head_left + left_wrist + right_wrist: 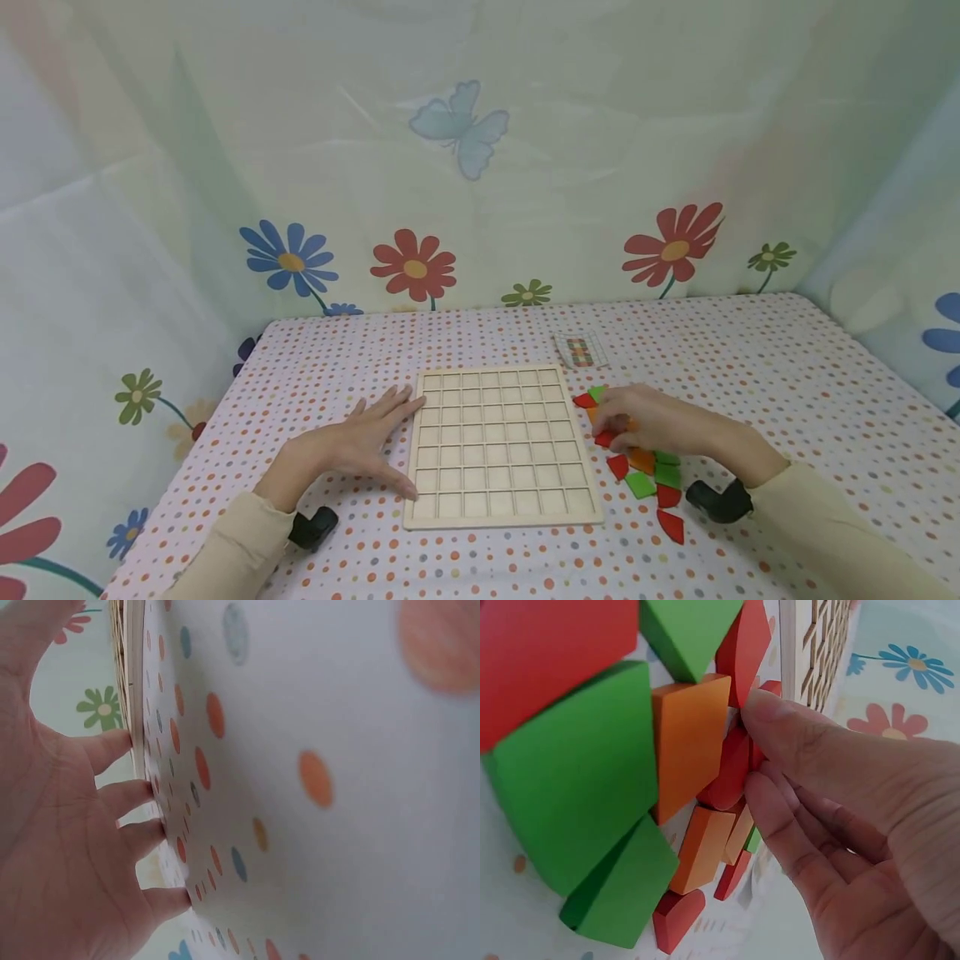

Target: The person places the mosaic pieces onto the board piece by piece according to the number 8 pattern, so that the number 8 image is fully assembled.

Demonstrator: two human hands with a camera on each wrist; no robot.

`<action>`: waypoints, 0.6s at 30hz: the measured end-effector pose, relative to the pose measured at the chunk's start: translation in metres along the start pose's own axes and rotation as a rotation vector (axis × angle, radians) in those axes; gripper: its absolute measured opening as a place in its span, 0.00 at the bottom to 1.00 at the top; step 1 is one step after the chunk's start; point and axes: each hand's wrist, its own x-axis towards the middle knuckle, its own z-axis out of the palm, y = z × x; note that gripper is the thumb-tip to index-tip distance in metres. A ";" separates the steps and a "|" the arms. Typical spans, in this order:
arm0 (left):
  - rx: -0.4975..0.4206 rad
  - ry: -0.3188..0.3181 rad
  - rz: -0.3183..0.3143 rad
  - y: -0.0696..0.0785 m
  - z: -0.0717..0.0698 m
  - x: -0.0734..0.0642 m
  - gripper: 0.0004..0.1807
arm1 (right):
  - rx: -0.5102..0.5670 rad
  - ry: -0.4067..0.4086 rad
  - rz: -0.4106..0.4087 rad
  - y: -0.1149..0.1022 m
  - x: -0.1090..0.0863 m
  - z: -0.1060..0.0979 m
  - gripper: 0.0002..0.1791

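Note:
A square wooden grid board (502, 527) lies on the table. Beside its left edge my left hand (367, 442) is spread, its thumb and fingertips touching the board's edge; in the left wrist view the left hand (67, 817) has straight fingers reaching to the table and board side. Right of the board, my right hand (652, 421) is low over the coloured blocks. The right wrist view shows the right hand (847, 817) with thumb and index finger pinching a red block (757, 750), partly hidden by the fingers.
Loose green blocks (641, 485), orange blocks (642, 460) and red blocks (671, 527) lie around the right hand, some overlapping. A small pattern card (581, 350) lies behind them. The table has a dotted cloth (337, 367); a flowered curtain (570, 192) hangs behind.

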 end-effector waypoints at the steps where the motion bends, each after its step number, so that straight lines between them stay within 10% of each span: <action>1: -0.001 -0.003 -0.001 0.000 0.000 0.000 0.70 | 0.011 -0.001 0.010 -0.002 -0.001 -0.001 0.10; 14: 0.010 -0.001 -0.021 -0.001 0.001 0.000 0.71 | 0.031 0.010 -0.027 -0.002 -0.001 0.001 0.11; 18: 0.012 -0.010 -0.025 -0.002 0.002 0.001 0.71 | 0.042 0.038 -0.083 0.027 0.003 0.016 0.12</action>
